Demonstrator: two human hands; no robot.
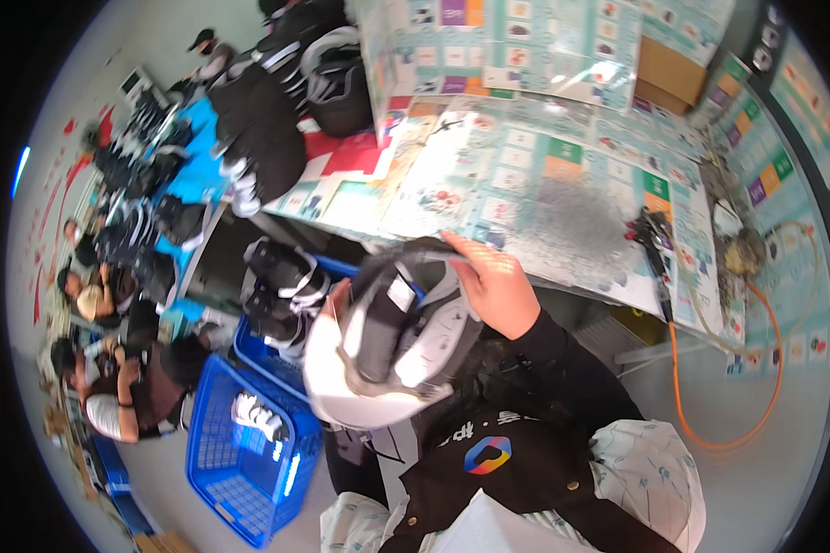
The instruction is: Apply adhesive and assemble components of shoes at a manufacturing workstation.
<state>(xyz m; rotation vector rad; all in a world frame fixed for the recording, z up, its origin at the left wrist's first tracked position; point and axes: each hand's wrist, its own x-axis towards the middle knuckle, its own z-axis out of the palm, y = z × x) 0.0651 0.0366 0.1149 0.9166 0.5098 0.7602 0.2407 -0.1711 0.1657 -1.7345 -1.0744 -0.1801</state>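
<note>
Just past the table's near edge, a helmet [373, 359] in black and white is held in front of my body, its padded inside facing up. A pale label and a bit of blue show within it. My right hand [498, 286] grips the helmet's right rim, fingers stretched along the far edge and thumb on the inner side. On its left side my left hand [339, 300] closes on the rim; most of that hand is hidden behind the helmet. The helmet is slightly smeared by motion.
Papered worktable [498, 175] ahead. An air gun [653, 249] on an orange hose [773, 387] lies at its right. Blue baskets [240, 502] stand left, one with black and white pieces [281, 286]. Another dark helmet [341, 97] sits back left. People [124, 387] work further left.
</note>
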